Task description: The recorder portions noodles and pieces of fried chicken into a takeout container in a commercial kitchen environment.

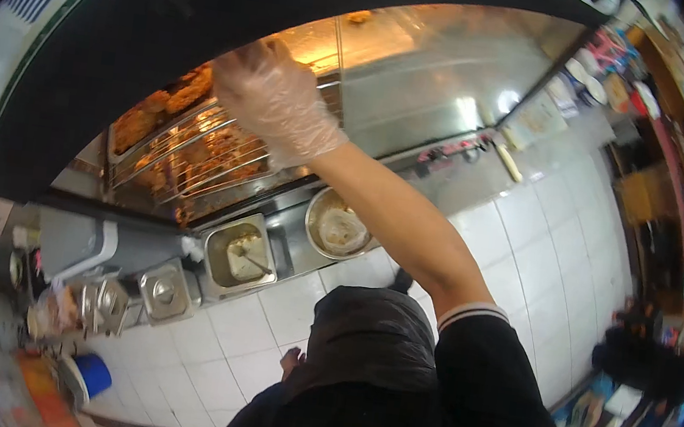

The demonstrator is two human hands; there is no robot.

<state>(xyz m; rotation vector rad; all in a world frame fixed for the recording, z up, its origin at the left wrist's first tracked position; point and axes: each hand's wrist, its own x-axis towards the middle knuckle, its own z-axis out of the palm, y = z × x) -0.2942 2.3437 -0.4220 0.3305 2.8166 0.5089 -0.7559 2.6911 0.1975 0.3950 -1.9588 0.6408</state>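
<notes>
My right hand (276,100), in a clear plastic glove, reaches into a lit display warmer, over a wire rack (214,156). Its fingers are blurred and partly behind the dark upper edge, so whether they hold anything cannot be told. Just left of the hand, fried breaded food pieces (167,99) lie on the rack, with more browned bits beneath the bars. Low beside my body is my left hand (292,359), bare and mostly hidden by my clothing; its grip does not show.
Below the warmer stand a round steel bowl (340,226), a square steel pan (241,255) with a utensil in it, and a lidded steel pan (166,291). A pale-handled tool (508,163) lies at the warmer's right corner. A blue-and-white container (88,377) is at lower left.
</notes>
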